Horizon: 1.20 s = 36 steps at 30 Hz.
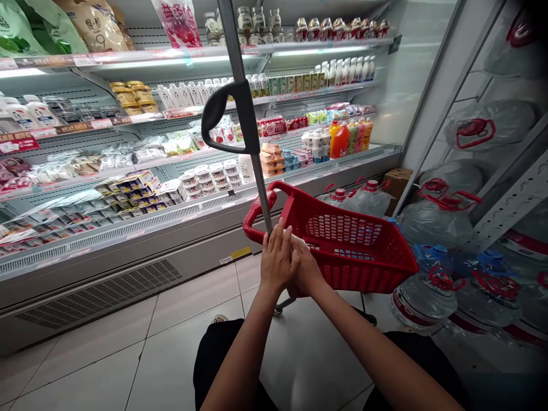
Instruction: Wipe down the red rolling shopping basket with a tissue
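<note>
In front of the red basket (351,251) my two hands meet. The fingers of my left hand (278,257) are stretched out and point upward, laid against my right hand. Most fingers of my right hand (306,267) are hidden behind the left one. A small whitish edge (298,238) shows above the right hand; what it belongs to is too small to tell. Just behind the left fingertips rises a grey metal pole (262,188) with a black loop handle (222,117). The basket leans to the right and looks unfilled inside.
An open refrigerated shelf (188,214) with cups, bottles and packets runs along the left and back. Large water bottles (428,294) with red handles stand at the right beside a white rack (509,200). The person's dark-clothed legs are below, over the tiled floor (180,348).
</note>
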### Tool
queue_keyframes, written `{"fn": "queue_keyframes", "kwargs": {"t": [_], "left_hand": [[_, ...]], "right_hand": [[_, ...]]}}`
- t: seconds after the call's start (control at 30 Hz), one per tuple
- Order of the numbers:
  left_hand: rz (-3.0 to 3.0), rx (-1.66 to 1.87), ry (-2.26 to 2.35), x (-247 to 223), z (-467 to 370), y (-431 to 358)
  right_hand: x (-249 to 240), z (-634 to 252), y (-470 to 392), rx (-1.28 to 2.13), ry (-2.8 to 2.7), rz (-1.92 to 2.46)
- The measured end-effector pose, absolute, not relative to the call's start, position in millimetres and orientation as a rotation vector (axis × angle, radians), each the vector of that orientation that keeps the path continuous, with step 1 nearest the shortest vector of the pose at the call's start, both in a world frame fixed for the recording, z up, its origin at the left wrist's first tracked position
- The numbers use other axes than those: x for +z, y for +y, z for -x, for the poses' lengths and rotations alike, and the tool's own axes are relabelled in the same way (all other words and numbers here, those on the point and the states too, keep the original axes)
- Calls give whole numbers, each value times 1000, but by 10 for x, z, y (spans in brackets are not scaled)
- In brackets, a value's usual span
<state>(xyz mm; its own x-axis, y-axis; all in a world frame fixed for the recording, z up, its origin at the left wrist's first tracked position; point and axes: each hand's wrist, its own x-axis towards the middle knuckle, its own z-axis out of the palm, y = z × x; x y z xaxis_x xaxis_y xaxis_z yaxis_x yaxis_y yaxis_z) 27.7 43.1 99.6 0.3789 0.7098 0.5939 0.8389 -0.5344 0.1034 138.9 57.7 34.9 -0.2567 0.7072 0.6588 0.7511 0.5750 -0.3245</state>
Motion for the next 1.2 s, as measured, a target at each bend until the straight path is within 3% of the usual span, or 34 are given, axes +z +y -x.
{"fn": "queue_keyframes", "kwargs": {"t": [0.37,0.47,0.77,1.2], "left_hand": [[2350,-859,-1400,770,-288,518],[2356,-843,-1413,747,-388,475],[2398,-705,-1340,752,-508,353],[2291,-788,-1454,560,-414,442]], "right_hand": [[-389,-3284,-174,-344,-1886,1644],[-388,-3204,-109,-367,-1804,1659],[123,-1662,423,-202,-1895,1269],[-404,-3299,-293,-412,-1868,1701]]}}
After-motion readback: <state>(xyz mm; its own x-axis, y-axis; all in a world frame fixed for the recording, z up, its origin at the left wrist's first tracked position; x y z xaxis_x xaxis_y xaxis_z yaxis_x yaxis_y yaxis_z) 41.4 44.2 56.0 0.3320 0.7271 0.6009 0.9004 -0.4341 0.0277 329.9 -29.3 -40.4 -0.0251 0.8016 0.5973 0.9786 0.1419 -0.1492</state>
